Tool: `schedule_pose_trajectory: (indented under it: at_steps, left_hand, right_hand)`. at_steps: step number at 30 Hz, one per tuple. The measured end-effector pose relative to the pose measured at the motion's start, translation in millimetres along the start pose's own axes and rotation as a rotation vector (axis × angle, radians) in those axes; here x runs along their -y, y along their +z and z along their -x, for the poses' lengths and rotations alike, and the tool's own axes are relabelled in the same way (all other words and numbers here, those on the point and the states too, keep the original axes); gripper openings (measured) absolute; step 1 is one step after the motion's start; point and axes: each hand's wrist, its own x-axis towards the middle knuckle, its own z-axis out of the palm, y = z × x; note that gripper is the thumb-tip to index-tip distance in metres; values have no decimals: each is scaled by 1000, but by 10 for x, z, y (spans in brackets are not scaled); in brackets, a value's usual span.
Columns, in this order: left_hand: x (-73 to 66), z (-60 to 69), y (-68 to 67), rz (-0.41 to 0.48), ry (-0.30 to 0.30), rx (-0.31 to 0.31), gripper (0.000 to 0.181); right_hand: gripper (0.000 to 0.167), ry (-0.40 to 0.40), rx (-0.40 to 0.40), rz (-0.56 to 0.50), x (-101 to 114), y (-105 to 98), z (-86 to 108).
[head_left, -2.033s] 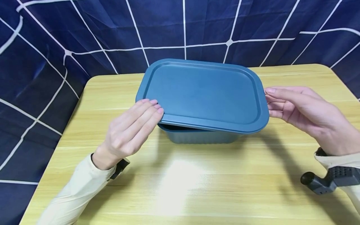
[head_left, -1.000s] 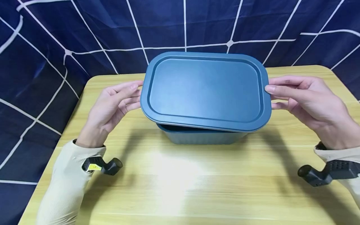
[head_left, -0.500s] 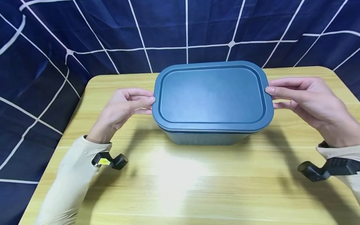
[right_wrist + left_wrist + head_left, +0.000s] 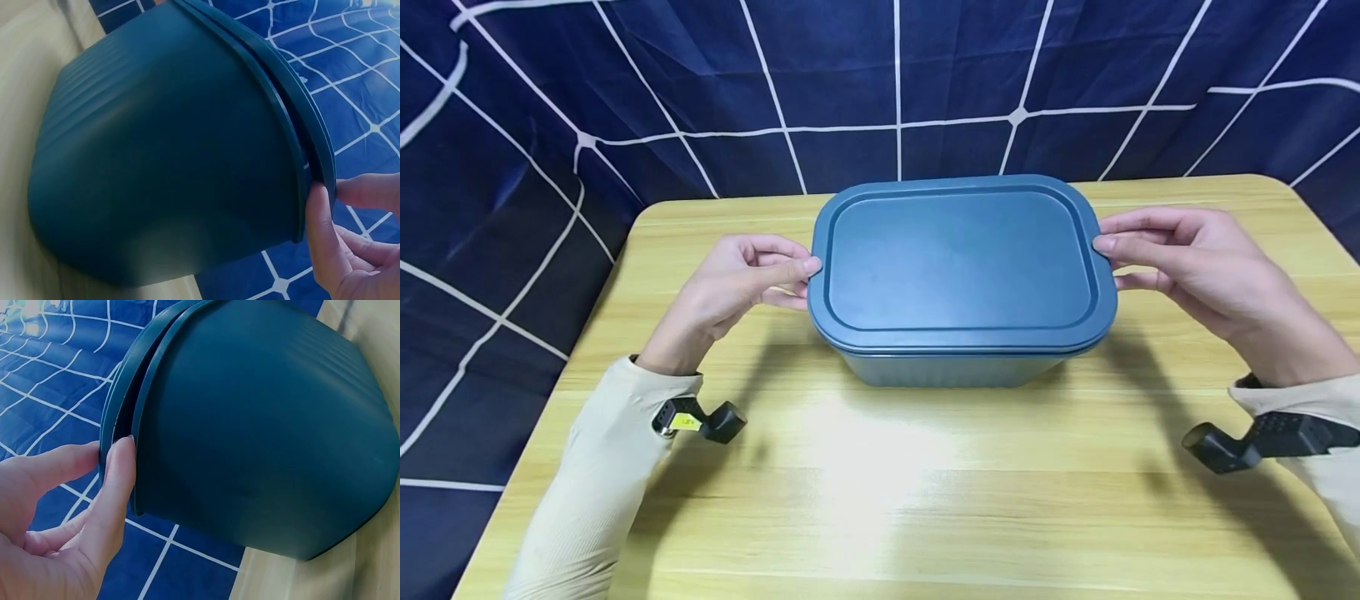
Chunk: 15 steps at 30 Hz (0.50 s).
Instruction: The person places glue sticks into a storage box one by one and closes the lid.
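A blue rounded-rectangular lid [image 4: 958,258] lies over the top of a matching deep storage box [image 4: 947,371] on the table. My left hand [image 4: 733,279] pinches the lid's left end, thumb on top and fingers beneath. At the opposite end my right hand [image 4: 1198,271] pinches the lid the same way. Both wrist views show a thin dark gap between the lid [image 4: 119,406] and the rim of the box [image 4: 250,437], with a fingertip in it at each end. The inside of the box is hidden under the lid.
The light wood table [image 4: 880,500] carries the box near its back edge. Dark blue cloth with white lines [image 4: 835,75] hangs behind and on the left. A black wrist camera [image 4: 700,419] is strapped to each cream sleeve.
My left hand went from lying over the lid's front left corner to pinching its left end. The lid has straightened, shifted slightly right, and come down over the box.
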Motion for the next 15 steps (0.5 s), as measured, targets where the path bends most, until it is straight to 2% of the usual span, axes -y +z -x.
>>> schedule_pose_trajectory:
  at_steps: [6,10,15]
  left_hand:
    - [-62,-15,-10,-68,-51,40,20]
    - [-111,-23,15,-115,-84,29,21]
    - [-116,-42,33,-146,-88,31,18]
  right_hand:
    - [22,2,-8,42,-1,13,12]
    - [21,11,-26,69,-8,1,17]
    - [20,21,-39,69,-37,-11,24]
